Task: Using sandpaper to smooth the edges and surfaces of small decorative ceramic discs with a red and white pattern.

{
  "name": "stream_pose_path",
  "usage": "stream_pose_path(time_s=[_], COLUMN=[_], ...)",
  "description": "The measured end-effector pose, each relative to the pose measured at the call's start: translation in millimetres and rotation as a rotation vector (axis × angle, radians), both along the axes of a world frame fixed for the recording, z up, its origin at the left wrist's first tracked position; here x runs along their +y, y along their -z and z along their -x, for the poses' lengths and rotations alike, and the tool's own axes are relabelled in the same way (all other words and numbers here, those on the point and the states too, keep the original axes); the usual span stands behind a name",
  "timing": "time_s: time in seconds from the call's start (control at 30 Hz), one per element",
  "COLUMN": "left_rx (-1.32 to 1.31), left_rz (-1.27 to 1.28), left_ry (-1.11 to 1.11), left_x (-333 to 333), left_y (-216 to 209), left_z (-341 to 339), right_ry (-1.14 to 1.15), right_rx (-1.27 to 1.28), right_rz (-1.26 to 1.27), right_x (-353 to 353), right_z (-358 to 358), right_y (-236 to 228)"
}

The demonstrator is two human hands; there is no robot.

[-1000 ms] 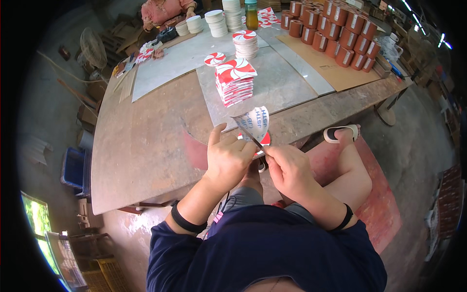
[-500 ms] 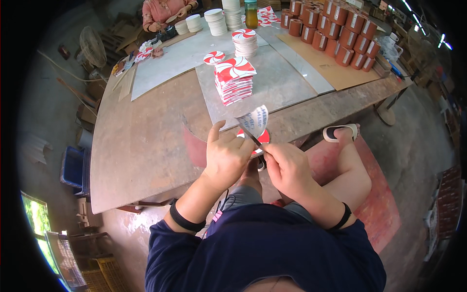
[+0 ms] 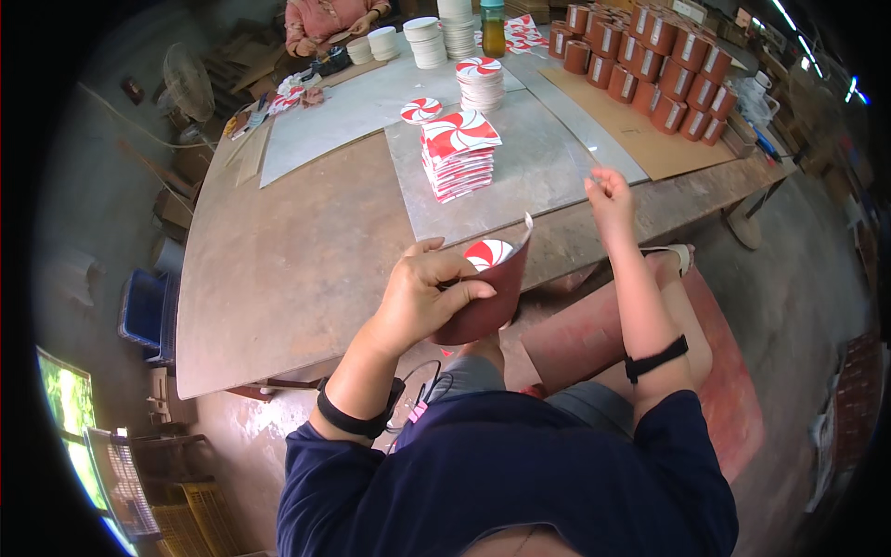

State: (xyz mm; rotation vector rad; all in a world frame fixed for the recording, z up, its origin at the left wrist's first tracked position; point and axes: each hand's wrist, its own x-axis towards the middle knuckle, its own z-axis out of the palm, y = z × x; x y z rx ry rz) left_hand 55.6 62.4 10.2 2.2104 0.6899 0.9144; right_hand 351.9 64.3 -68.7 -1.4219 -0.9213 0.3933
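Clock directions from the brown sheet, 12 = straight away from the person. Person's dark blue top at bottom, black band on each arm. Red board at 4 o'clock, low, beside the leg. Left hand at 9 o'clock, gripping the curved brown sheet, thumb on its near face. Sheet is held up by the near edge of the worktop, whitish curled tip at its 1 o'clock corner. Red-and-white swirl disc shows just behind the sheet's upper edge; can't tell if they're joined. Right hand at 2 o'clock, raised, apart from the sheet, fingers bent; can't tell if the fingertips meet or hold anything.

On the worktop: stack of square swirl cards at 12, on a grey plate. Single round swirl piece past it, toward 11. Round stack at 12, swirl on top. Brown cylinders piled at 1 o'clock, on and by brown cardboard. Farther: white round stacks between 11 and 12, bottle of amber liquid at 12. Co-worker in pink at 11, far side. Fan at 10.
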Motion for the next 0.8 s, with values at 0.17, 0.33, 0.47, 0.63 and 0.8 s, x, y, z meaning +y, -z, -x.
stream_pose_path(time_s=[0.17,0.33,0.47,0.63,0.8], left_rx=[-0.010,0.001,0.052,0.126,0.167], left_rz=[0.076,0.181,0.306,0.205,0.213], left_ry=[0.110,0.092,0.136,0.215,0.488], left_x=[-2.8,-3.5,1.4,3.4,-11.6], left_y=[-6.7,-13.2,-15.6,-14.1,-18.6], left_z=[3.5,15.9,11.1,14.5,13.8], right_ry=[0.252,0.269,0.173,-0.858,-1.006], right_rx=[-0.213,-0.560,-0.818,-0.906,-1.155], right_rz=[0.170,0.611,0.514,0.022,0.310], right_x=[47.3,36.6,14.7,-48.0,-78.4], right_z=[-71.3,-55.6,-24.0,93.2,126.5], right_y=[112.2,80.7,12.5,-123.1,-123.3])
